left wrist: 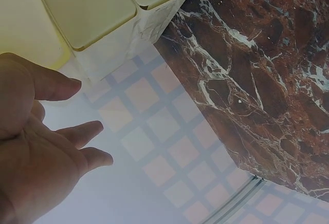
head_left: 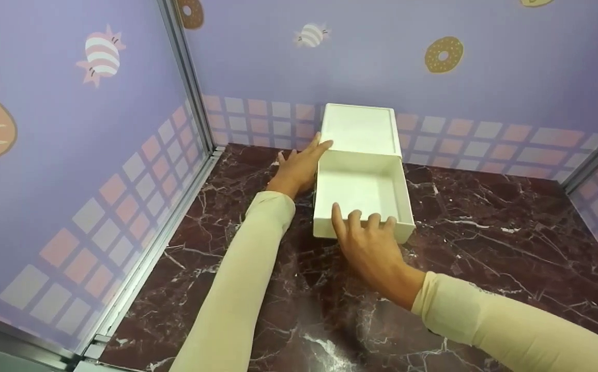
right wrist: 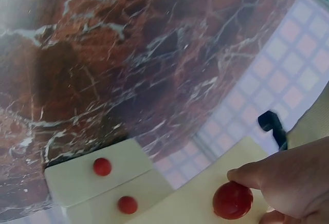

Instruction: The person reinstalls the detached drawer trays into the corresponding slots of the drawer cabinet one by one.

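Observation:
A white drawer cabinet (head_left: 361,128) stands against the back wall, with one drawer (head_left: 404,199) pulled out toward me. Over the drawer's front rim my right hand (head_left: 373,253) hooks its fingers. In the right wrist view its thumb presses the drawer front beside a round red knob (right wrist: 233,200). Two more red knobs, a nearer one (right wrist: 102,166) and one beside it (right wrist: 127,205), sit on the other drawer fronts. My left hand (head_left: 299,168) is at the cabinet's left side, thumb at the top edge, fingers extended. The left wrist view shows those fingers spread beside the cabinet (left wrist: 87,13).
Dark red marbled tabletop (head_left: 485,248) spreads around the cabinet. Purple walls with candy and donut pictures enclose it at the left (head_left: 35,196) and back (head_left: 257,62). A metal rail (head_left: 149,248) runs along the left wall's foot.

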`<action>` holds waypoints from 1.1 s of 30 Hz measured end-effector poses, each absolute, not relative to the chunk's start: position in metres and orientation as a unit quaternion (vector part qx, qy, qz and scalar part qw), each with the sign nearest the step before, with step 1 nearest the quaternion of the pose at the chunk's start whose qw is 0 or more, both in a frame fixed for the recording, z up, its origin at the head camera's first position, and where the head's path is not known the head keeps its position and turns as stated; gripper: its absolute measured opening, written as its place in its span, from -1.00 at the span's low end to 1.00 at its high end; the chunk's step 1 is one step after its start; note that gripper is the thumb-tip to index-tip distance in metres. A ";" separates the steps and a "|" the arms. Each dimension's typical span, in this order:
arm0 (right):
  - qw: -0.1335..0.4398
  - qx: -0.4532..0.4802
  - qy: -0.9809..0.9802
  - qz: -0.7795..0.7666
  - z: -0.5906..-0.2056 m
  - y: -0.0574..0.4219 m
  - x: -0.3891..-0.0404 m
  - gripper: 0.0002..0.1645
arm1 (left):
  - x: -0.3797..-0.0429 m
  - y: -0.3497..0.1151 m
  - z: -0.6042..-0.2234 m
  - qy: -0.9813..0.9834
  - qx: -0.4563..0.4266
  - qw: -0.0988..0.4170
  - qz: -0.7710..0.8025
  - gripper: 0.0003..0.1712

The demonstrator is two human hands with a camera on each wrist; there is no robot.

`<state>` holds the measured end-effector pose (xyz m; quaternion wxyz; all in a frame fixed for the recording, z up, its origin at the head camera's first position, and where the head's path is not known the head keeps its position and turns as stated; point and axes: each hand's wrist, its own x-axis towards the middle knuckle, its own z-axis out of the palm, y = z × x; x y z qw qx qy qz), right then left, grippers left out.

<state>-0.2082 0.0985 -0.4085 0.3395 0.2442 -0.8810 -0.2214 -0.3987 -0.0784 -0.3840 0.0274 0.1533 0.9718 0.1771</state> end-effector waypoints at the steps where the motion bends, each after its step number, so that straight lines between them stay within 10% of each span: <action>1: 0.340 0.244 -0.881 -0.220 -0.408 0.099 -0.213 -0.32 | -0.399 -0.079 -0.384 0.972 0.153 0.025 0.177 0.01; 19: 0.288 0.260 -0.897 -0.211 -0.410 0.107 -0.273 -0.08 | -0.399 -0.078 -0.384 0.974 0.157 0.017 0.165 0.00; 33: 0.380 0.367 -0.819 -0.223 -0.441 0.121 -0.258 0.02 | -0.400 -0.079 -0.386 0.967 0.154 0.020 0.200 -0.35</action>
